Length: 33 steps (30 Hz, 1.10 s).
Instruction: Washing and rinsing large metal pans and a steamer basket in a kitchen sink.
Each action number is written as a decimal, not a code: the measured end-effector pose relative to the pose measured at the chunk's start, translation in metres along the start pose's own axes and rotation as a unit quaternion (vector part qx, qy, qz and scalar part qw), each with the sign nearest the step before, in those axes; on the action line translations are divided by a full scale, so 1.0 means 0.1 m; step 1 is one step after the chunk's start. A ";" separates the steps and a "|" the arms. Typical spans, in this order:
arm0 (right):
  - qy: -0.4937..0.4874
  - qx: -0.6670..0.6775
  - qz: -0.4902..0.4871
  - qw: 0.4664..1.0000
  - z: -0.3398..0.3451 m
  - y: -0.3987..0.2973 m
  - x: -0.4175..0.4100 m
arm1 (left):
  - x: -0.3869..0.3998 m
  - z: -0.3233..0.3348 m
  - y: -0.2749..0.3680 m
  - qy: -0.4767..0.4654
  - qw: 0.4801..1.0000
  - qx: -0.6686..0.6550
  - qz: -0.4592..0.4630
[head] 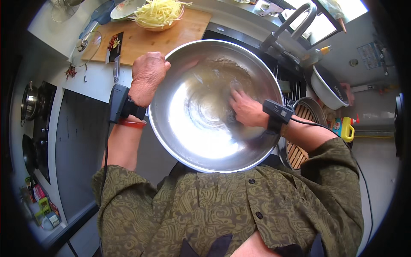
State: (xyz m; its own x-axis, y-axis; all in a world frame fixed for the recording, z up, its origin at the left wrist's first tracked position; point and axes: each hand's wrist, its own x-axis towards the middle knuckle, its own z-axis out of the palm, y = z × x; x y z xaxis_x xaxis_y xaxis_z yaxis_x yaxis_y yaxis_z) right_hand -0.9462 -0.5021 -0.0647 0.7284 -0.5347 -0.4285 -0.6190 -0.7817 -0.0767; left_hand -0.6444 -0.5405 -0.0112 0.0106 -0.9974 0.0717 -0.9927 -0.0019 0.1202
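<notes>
A large stainless steel basin (199, 154) tilts in front of my body, with shallow, slightly cloudy water (221, 72) swirled inside it. My left hand (149, 69) is closed on its upper left rim. Inside the basin, on the right side, my right hand (245, 109) reaches into the water. Blur and water obscure those fingertips, so whether they hold anything is unclear. Both wrists carry strapped black devices with cables.
Shredded potato heaps a bowl (157, 27) on the wooden cutting board (192, 24). A cleaver (116, 64) there bears chopped chilli and garlic. A glass lid (86, 48) lies left. At right are a faucet (273, 40), a steamer (297, 154) and a yellow detergent bottle (346, 130).
</notes>
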 end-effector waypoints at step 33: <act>0.011 0.056 0.004 0.998 -0.16 0.06 0.15 | 0.03 -0.04 0.05 -0.027 1.000 0.004 -0.009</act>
State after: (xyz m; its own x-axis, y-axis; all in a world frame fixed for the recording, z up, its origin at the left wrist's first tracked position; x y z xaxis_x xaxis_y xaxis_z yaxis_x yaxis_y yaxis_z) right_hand -0.9340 -0.5196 -0.0575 0.7289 -0.5481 -0.4102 -0.6524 -0.7378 -0.1736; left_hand -0.6489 -0.5427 -0.0060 0.0223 -0.9996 0.0170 -0.9934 -0.0203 0.1129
